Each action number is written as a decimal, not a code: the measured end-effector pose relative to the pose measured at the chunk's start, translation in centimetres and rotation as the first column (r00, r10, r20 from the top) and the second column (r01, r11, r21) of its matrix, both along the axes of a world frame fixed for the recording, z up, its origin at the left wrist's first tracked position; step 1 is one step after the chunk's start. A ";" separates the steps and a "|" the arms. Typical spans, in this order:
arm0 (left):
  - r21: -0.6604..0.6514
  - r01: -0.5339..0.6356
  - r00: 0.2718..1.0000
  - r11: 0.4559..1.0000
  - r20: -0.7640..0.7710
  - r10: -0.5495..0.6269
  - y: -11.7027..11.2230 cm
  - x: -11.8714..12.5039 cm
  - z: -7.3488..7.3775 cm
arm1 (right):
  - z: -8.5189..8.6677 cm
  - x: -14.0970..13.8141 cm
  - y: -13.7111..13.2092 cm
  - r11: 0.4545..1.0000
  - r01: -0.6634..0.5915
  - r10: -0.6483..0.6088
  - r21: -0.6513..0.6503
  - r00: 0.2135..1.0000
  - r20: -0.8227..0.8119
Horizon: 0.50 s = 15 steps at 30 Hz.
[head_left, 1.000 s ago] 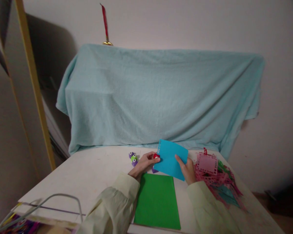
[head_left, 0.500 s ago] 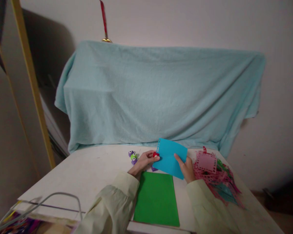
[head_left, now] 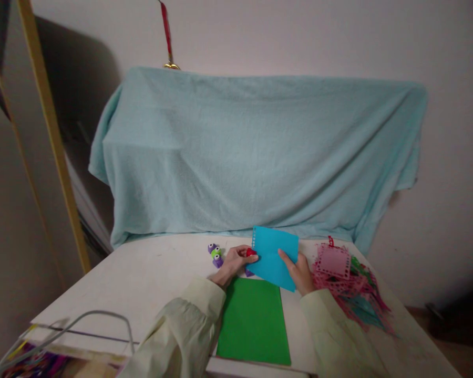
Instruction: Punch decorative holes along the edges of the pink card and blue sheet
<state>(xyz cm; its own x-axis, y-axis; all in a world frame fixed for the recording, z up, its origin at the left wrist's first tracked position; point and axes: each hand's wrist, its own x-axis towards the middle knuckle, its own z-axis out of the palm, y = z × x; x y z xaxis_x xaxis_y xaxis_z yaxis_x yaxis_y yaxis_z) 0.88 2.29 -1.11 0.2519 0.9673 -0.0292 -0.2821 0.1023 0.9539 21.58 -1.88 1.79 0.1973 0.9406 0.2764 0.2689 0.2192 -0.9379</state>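
A sheet of blue paper is held up off the table, tilted, with a row of small holes along the upper part of its left edge. My right hand grips its right side, thumb lying on the face. At the left edge, my left hand has its fingers closed on a small red paper punch, which sits against the paper. Below the sheet, part of a purple punch shows. Nearer me lies a green sheet, flat on the table.
Purple and green punches with eye shapes stand left of my left hand. On the right is a pile of punched pink, green and blue paper scraps. A grey metal handle rises at the front left. Behind the table hangs a light blue cloth.
The blue paper has shifted slightly left and down together with my right hand. My left hand stays on the red punch at the paper's edge.
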 end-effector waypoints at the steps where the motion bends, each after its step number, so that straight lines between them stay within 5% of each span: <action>1: 0.002 -0.020 1.000 1.000 -0.011 0.020 -0.1 0.2 -0.1 | 0.0 0.0 0.0 1.000 -0.007 0.007 -0.005 1.000 0.000; 15: 0.010 -0.082 0.997 0.997 0.006 0.082 0.6 -0.1 -0.2 | -0.4 0.1 0.2 0.998 -0.055 0.055 -0.006 0.998 0.006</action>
